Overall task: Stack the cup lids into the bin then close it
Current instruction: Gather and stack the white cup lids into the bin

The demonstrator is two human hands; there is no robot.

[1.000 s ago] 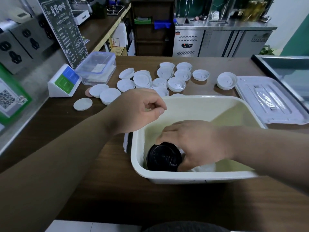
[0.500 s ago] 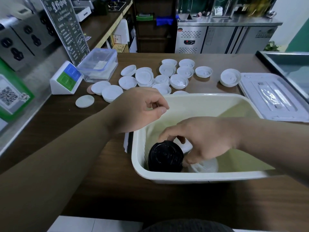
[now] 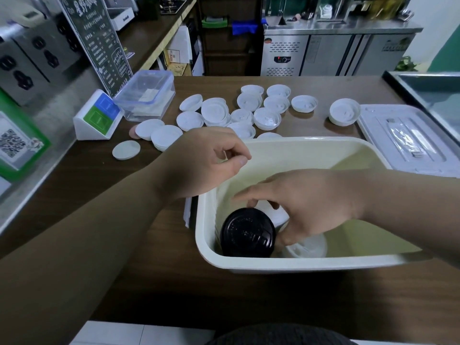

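My right hand [image 3: 313, 210] is down inside the bin [image 3: 298, 266], in the near left corner. Its fingers [image 3: 258, 191] are bent around the white stack [image 3: 307, 246] of cup lids and grip it from above; the thumb is hidden under the palm, so I cannot say how firm the hold is. The white stack is just beside the black stack [image 3: 247, 232] and seems to touch it. My left hand [image 3: 204, 165] hovers above the far left corner of the bin, curled into a loose fist with the thumb on the forefinger, and I see nothing in it.

I judge that I am in the middle of settling this white stack. The danger is in the letting go. The stack looks tilted under my palm, and if I open the fingers before it sits flat, the lids can slide apart on the smooth bottom. My knuckles are also very near to the black stack, so a careless pull upward could knock it over.

Many loose lids [image 3: 267, 118] wait on the worktop [image 3: 149, 270] beyond the bin, some upside down and some overlapping. My left forearm passes close to the nearest ones and could sweep them off. If the stacks grow too high, the bin cover [image 3: 408, 143], lying to the right, will probably not close.
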